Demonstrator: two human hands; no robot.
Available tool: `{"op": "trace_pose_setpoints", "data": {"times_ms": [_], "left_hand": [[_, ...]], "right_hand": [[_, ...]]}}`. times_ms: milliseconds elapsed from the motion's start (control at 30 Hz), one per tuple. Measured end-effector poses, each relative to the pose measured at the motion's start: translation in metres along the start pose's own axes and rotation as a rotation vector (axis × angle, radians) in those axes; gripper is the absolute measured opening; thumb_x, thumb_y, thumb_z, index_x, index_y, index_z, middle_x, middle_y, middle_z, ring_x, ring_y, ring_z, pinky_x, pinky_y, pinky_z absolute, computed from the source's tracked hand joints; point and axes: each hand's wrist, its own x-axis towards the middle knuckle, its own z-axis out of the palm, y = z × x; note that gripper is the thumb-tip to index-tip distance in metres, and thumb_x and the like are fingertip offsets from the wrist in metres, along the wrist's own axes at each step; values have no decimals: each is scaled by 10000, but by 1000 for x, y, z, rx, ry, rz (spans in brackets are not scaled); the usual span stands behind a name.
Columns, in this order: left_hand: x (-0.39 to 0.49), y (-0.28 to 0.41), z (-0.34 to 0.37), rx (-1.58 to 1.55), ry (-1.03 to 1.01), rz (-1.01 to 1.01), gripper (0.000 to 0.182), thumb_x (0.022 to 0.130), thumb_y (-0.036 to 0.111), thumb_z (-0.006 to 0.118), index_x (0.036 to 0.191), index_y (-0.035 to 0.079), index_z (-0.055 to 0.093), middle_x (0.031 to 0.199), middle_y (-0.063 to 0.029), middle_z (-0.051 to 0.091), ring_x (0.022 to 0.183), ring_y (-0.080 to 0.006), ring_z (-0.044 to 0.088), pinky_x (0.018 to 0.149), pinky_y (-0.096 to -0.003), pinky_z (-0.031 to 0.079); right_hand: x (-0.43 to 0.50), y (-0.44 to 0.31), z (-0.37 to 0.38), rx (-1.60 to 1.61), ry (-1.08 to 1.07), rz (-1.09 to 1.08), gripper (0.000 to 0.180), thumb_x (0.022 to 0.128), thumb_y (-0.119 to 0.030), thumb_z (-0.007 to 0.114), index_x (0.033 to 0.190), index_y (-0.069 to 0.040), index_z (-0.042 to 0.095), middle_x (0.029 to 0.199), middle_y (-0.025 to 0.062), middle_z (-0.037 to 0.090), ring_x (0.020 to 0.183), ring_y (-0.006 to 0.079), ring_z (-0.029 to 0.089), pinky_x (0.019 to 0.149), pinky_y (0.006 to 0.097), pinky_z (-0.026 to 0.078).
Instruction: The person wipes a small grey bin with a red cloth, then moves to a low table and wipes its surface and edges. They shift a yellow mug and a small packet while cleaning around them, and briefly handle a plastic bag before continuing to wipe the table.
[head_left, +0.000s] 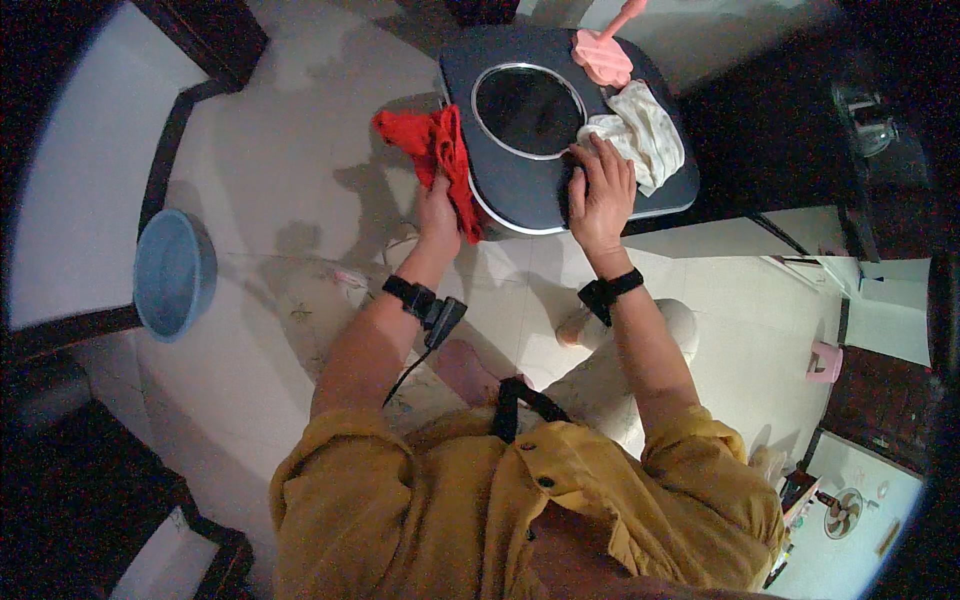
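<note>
My left hand (441, 214) grips a crumpled red cloth (431, 142) beside the left edge of a dark-topped appliance (517, 180). The cloth hangs partly over that edge. A ring-framed dark round window (529, 111) is set into the appliance's top. My right hand (602, 195) lies on the top near the front, its fingertips at the edge of a white cloth (649, 139). Whether those fingers press on the white cloth or only touch it, I cannot tell. Behind the white cloth rests a pink flower-shaped plastic item with a handle (602, 58).
A blue plastic basin (174, 276) stands on the tiled floor at the left, by the wall. To the far right are a pink stool (825, 361) and a fan (844, 514). A black cable (405, 375) hangs from my left wrist strap.
</note>
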Motion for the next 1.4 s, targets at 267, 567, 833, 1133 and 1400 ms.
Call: {"op": "trace_pose_setpoints", "data": {"times_ms": [267, 567, 833, 1133, 1400], "left_hand": [[-7, -14, -10, 102, 39, -113, 529, 1038, 381, 477, 1450, 51, 438, 1429, -109, 534, 1264, -303, 549, 1088, -438, 429], [85, 79, 87, 1461, -151, 751, 598, 1011, 449, 491, 1532, 174, 392, 1576, -118, 389, 1428, -365, 371, 1177, -492, 296], [157, 59, 163, 2202, -336, 716, 670, 958, 620, 480, 1554, 356, 328, 1657, -30, 235, 1520, -406, 151, 1186, -645, 172], [95, 29, 165, 2220, -789, 811, 606, 966, 486, 539, 1530, 320, 394, 1628, -37, 312, 1512, -293, 244, 1217, -566, 153], [40, 52, 140, 2226, -823, 681, 618, 943, 484, 570, 1499, 238, 458, 1616, -45, 338, 1496, -306, 278, 1198, -588, 170]], "right_hand": [[-1, 3, 3, 5, -59, -8, 289, 936, -165, 552, 1204, -144, 661, 1374, 74, 580, 1322, 297, 497, 1161, 523, 270], [2, 4, 4, 74, -125, 51, 322, 905, -201, 584, 1213, -121, 638, 1329, 76, 607, 1316, 285, 503, 1155, 531, 276], [-2, 24, 23, 94, -144, 76, 369, 875, -220, 623, 1221, -93, 616, 1321, 93, 590, 1302, 277, 506, 1142, 557, 296], [-5, 29, 18, 217, -95, 90, 322, 863, -183, 638, 1171, -90, 633, 1310, 96, 603, 1286, 292, 520, 1149, 524, 308], [-3, 46, 8, 652, 108, 163, 332, 816, -32, 603, 1146, -57, 632, 1295, 151, 601, 1208, 349, 550, 1062, 435, 429]]}}
